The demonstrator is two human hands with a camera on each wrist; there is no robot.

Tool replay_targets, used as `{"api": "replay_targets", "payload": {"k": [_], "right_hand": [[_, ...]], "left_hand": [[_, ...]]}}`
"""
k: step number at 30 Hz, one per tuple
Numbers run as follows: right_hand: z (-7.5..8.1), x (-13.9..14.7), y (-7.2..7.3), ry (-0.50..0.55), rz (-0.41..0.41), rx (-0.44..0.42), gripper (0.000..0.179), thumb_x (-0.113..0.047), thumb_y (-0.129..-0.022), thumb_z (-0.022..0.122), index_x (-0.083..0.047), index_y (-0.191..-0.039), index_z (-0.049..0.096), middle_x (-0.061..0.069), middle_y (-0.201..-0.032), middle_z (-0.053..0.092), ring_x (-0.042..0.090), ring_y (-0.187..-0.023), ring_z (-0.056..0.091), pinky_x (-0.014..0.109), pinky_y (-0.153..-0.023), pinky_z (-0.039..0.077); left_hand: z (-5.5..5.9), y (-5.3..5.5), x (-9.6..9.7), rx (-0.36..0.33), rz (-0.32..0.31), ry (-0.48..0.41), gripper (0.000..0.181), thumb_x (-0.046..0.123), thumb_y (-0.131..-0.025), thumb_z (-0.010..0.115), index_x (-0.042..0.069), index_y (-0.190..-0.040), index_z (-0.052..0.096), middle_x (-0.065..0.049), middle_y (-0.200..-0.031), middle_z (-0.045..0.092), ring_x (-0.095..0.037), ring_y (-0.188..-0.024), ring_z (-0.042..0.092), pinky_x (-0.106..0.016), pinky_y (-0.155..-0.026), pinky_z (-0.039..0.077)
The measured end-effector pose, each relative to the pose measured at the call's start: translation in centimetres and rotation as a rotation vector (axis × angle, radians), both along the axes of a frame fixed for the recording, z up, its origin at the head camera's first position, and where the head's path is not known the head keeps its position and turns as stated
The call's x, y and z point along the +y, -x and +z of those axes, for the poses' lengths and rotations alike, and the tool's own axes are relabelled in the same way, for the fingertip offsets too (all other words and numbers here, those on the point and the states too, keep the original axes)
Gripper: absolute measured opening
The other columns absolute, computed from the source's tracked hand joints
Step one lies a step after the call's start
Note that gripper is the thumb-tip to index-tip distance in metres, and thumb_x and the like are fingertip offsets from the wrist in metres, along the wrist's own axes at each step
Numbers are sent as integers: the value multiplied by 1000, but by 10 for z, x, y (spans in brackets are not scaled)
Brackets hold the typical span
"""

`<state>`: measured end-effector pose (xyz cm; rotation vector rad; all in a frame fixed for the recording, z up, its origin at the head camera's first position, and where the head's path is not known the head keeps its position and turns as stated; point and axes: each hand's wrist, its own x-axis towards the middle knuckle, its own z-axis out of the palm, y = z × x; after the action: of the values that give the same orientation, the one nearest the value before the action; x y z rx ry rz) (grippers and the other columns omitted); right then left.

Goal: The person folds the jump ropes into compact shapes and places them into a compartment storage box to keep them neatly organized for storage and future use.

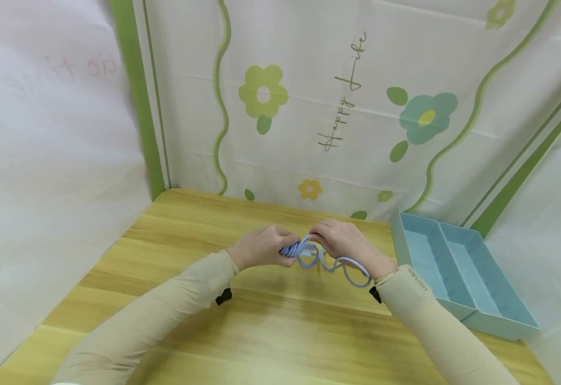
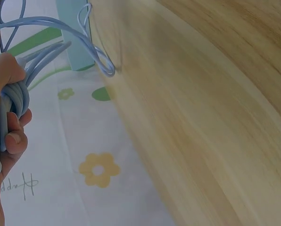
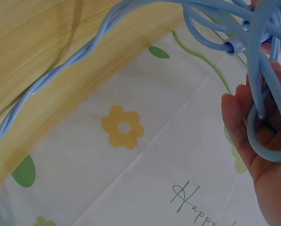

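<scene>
A bundle of light blue cord is held between both hands above the table. My left hand grips its tightly wound part; the left wrist view shows the thumb over the coils and fingertips beneath. My right hand holds a section close beside it, fingers bent around the strands. A large loop crosses its palm in the right wrist view. Twisted slack hangs under the right wrist. Near the left fingers, a short blue cylindrical piece shows on the cord.
A pale blue tray with two long compartments stands at the right of the wood-grain table. Behind the table hangs a white curtain with flowers printed on it; white sheets also flank both sides.
</scene>
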<state>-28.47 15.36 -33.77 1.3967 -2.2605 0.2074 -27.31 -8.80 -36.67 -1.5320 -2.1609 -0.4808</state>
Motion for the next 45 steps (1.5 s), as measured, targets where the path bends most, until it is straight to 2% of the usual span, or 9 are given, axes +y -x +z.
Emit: {"api": "replay_targets", "payload": {"k": [3, 9, 12, 17, 23, 30, 37, 39, 45], "right_hand": [[-1, 1, -1, -2, -12, -12, 7, -17, -92, 71, -10, -93, 69, 0, -85, 66, 15, -72, 63, 32, -58, 52], [-1, 4, 0, 22, -40, -92, 7, -20, -95, 68, -15, -90, 69, -5, -83, 64, 9, -69, 59, 28, -58, 50], [1, 5, 0, 51, -4, -125, 8, -18, -96, 67, -13, -91, 70, -4, -84, 65, 8, -71, 59, 28, -61, 50], [0, 7, 3, 86, 87, -159, 9, -4, -94, 66, -3, -101, 71, 5, -94, 66, 15, -79, 62, 29, -67, 52], [1, 7, 2, 101, 76, -164, 9, -2, -93, 67, -1, -101, 70, 6, -94, 66, 17, -80, 62, 30, -68, 52], [3, 4, 1, 67, 8, -135, 7, -11, -95, 67, -5, -95, 69, 3, -89, 67, 18, -80, 63, 32, -69, 53], [6, 7, 1, 57, 25, -133, 8, -9, -94, 67, -7, -101, 71, 2, -93, 68, 15, -82, 64, 30, -69, 53], [6, 10, 1, 42, 40, -157, 12, -7, -93, 68, -6, -105, 72, 2, -95, 69, 14, -81, 64, 30, -68, 53], [5, 19, 0, 33, 60, -307, 19, -2, -94, 65, -3, -113, 71, 1, -92, 70, 6, -65, 58, 24, -58, 50]], "left_hand": [[-2, -3, 0, 44, 1, -6, 32, 14, -80, 80, 0, -106, 67, -9, -93, 70, -13, -74, 68, -13, -65, 50], [-3, -8, 0, 131, 30, -20, 41, 17, -79, 81, 0, -113, 67, -9, -99, 70, -14, -81, 68, -19, -69, 53], [-3, -10, 1, 150, 45, -26, 43, 18, -78, 81, -1, -114, 65, -9, -98, 70, -14, -80, 68, -20, -69, 54], [-3, -12, 1, 171, 29, -42, 51, 19, -77, 82, -1, -121, 63, -11, -97, 71, -16, -78, 70, -19, -68, 54], [-2, -12, 2, 235, 7, -38, 47, 22, -77, 84, 8, -120, 71, -9, -99, 71, -16, -80, 69, -19, -71, 53], [-1, -14, 5, 240, -5, -36, 48, 23, -77, 84, 6, -120, 70, -9, -98, 71, -15, -79, 69, -18, -71, 53], [4, -16, 5, 215, -24, -95, 44, 15, -76, 84, 1, -116, 71, -11, -99, 71, -18, -84, 69, -17, -75, 52], [6, -18, 5, 216, -29, -98, 43, 14, -76, 83, 1, -115, 71, -10, -98, 71, -17, -83, 69, -18, -75, 53], [10, -27, 1, 222, -39, -97, 42, 16, -75, 83, 1, -113, 72, -10, -96, 71, -16, -79, 69, -18, -71, 53]]}}
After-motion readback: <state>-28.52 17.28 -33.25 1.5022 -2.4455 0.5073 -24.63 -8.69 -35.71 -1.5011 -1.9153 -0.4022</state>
